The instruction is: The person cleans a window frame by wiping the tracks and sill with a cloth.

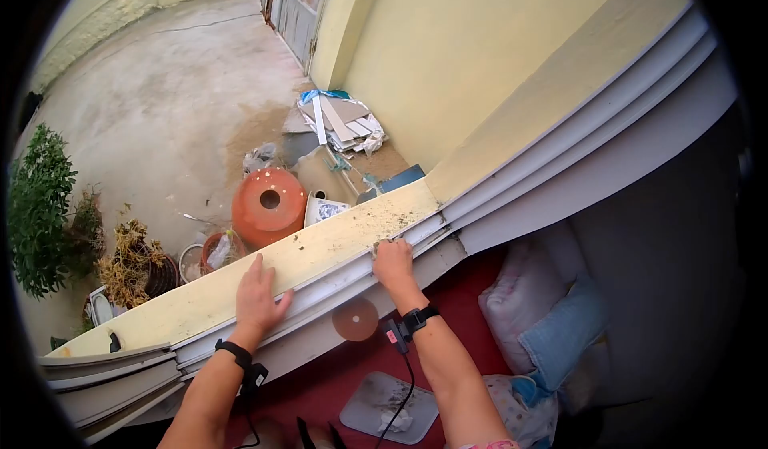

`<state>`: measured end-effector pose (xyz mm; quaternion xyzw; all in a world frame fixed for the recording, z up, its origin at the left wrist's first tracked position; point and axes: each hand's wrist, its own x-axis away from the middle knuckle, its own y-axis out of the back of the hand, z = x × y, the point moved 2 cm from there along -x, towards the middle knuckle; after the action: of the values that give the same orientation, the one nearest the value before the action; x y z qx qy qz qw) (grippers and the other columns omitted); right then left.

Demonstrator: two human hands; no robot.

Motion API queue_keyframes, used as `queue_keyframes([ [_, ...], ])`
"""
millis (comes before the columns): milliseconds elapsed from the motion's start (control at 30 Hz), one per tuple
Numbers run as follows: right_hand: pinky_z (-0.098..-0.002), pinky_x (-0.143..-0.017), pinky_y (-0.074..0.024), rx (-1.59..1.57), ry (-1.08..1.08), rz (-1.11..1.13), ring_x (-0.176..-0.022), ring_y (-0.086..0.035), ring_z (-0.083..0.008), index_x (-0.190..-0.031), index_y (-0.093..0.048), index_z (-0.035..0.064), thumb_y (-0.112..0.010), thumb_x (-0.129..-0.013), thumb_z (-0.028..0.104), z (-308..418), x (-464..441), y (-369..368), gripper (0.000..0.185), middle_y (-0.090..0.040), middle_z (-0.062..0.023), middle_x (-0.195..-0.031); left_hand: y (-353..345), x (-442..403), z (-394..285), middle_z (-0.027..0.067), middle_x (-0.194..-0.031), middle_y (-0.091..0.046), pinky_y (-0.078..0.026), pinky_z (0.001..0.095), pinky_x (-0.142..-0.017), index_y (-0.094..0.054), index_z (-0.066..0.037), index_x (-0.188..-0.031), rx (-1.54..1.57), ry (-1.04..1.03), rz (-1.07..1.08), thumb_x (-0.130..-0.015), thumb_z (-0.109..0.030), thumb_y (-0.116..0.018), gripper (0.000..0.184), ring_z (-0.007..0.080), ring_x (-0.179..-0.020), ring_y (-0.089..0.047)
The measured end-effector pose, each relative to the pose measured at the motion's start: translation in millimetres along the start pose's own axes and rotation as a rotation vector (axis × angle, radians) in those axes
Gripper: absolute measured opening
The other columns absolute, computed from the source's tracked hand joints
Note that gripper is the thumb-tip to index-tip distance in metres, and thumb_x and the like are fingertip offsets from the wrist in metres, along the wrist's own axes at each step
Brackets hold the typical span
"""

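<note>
My left hand rests with its fingers apart on the pale yellow outer sill and the edge of the white window track. Further right, my right hand is closed at the track, near its right-hand end. Whatever its fingers may hold is hidden. Dark crumbs of dirt lie scattered on the sill just beyond this hand. Both wrists wear black straps with small devices and cables.
Below, on a red surface, are a grey tray with dirt and crumpled tissue, pillows and blue denim fabric. Outside stand an upturned terracotta pot, plants and a pile of boards. White sliding frames flank the opening.
</note>
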<state>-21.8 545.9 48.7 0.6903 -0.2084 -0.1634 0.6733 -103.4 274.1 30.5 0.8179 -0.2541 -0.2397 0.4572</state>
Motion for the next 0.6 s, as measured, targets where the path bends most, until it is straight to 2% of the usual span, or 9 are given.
queue_keyframes([
  [67, -0.0391, -0.083, -0.0407, 0.005, -0.028, 0.081, -0.093, -0.057, -0.028, -0.081, -0.068, 0.0058, -0.056, -0.077, 0.014, 28, 12, 4, 0.015, -0.066, -0.0105, -0.085, -1, 1, 1, 0.0253, -0.134, -0.036, -0.034, 0.042, -0.098, -0.054, 0.001, -0.108, 0.011, 0.004, 0.002, -0.072, -0.036, -0.062, 0.052, 0.0378, -0.116, -0.041],
  [133, -0.0388, -0.082, -0.0408, 0.024, -0.02, 0.234, -0.093, -0.057, -0.0277, -0.08, -0.068, 0.0068, -0.055, -0.077, 0.014, 61, 20, 17, 0.015, -0.066, -0.0103, -0.085, -1, 1, 1, 0.0254, -0.134, -0.036, -0.034, 0.042, -0.098, -0.054, 0.001, -0.108, 0.018, 0.003, 0.004, -0.072, -0.036, -0.062, 0.052, 0.0379, -0.117, -0.041],
  [233, -0.0374, -0.082, -0.041, -0.012, -0.026, 0.244, -0.093, -0.057, -0.0273, -0.079, -0.069, 0.0092, -0.056, -0.077, 0.014, 79, 26, 9, 0.014, -0.067, -0.0104, -0.085, -1, 0, 1, 0.0259, -0.134, -0.036, -0.034, 0.042, -0.099, -0.054, 0.0, -0.109, 0.024, 0.005, 0.004, -0.072, -0.036, -0.063, 0.052, 0.0384, -0.117, -0.041],
  [367, -0.0375, -0.078, -0.0448, -0.062, -0.024, 0.214, -0.089, -0.06, -0.027, -0.082, -0.069, 0.0069, -0.058, -0.076, 0.011, 73, 23, 1, 0.013, -0.067, -0.0111, -0.085, 0, 0, 0, 0.0268, -0.133, -0.036, -0.034, 0.0423, -0.099, -0.054, 0.0, -0.106, 0.047, 0.015, 0.01, -0.071, -0.034, -0.064, 0.05, 0.0392, -0.116, -0.041],
  [433, -0.0388, -0.074, -0.0486, -0.367, -0.115, 0.19, -0.082, -0.062, -0.0324, -0.075, -0.067, 0.0024, -0.062, -0.071, 0.015, 66, 18, -2, 0.014, -0.065, -0.0156, -0.077, 1, -1, -1, 0.0272, -0.132, -0.037, -0.034, 0.0424, -0.099, -0.053, 0.0, -0.105, 0.049, 0.013, 0.004, -0.071, -0.033, -0.065, 0.049, 0.0395, -0.116, -0.041],
  [567, -0.0398, -0.073, -0.0481, -0.588, -0.238, 0.195, -0.082, -0.061, -0.0332, -0.081, -0.065, 0.0022, -0.065, -0.071, 0.016, 54, 4, 5, 0.017, -0.063, -0.0191, -0.08, 3, -2, -2, 0.0278, -0.131, -0.038, -0.035, 0.0427, -0.097, -0.053, 0.0, -0.102, 0.06, 0.001, -0.017, -0.07, -0.033, -0.065, 0.047, 0.0403, -0.115, -0.043],
  [600, -0.0407, -0.073, -0.0481, -0.992, -0.238, 0.089, -0.082, -0.061, -0.0348, -0.083, -0.063, 0.0023, -0.065, -0.071, 0.015, 57, 1, 17, 0.018, -0.064, -0.0192, -0.082, 3, 0, -3, 0.0279, -0.131, -0.038, -0.035, 0.0428, -0.097, -0.053, -0.001, -0.102, 0.058, 0.002, -0.021, -0.07, -0.033, -0.065, 0.047, 0.0406, -0.114, -0.043],
])
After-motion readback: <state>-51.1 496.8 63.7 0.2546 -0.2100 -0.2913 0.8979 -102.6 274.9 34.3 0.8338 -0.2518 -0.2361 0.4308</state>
